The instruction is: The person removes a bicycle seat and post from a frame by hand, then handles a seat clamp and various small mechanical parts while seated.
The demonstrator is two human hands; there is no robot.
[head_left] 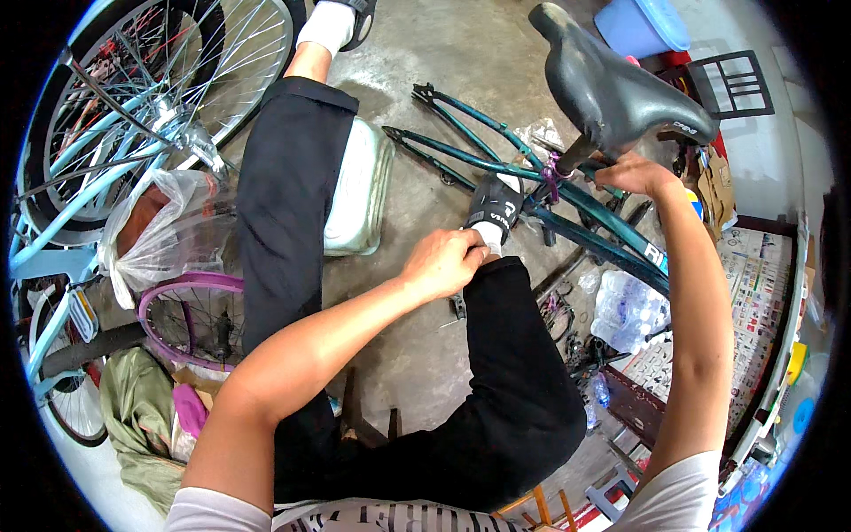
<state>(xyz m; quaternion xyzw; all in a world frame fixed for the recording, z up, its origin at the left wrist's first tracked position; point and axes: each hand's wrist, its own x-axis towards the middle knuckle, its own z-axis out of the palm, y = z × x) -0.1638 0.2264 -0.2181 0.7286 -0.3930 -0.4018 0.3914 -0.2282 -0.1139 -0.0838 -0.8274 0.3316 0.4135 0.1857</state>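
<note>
A dark green bicycle frame (603, 239) lies on the floor in front of me, its thin rear stays pointing to the far left. A black saddle (612, 84) sits on its seat post, with a purple clamp (553, 168) at the joint. My right hand (640, 175) is closed round the frame's tube just below the saddle; its fingertips are partly hidden. My left hand (446, 263) is closed beside my right ankle, near the black trouser cuff (496, 269). Whatever its fingers hold is hidden. My right shoe (496, 208) rests against the frame.
A light blue bicycle (53, 257) with large wheels stands at the left, above a purple rim (146, 310). A pale plastic container (359, 191) stands between my legs. Loose parts and a clear plastic bag (629, 310) lie at the right. A blue bucket (643, 27) is farther back.
</note>
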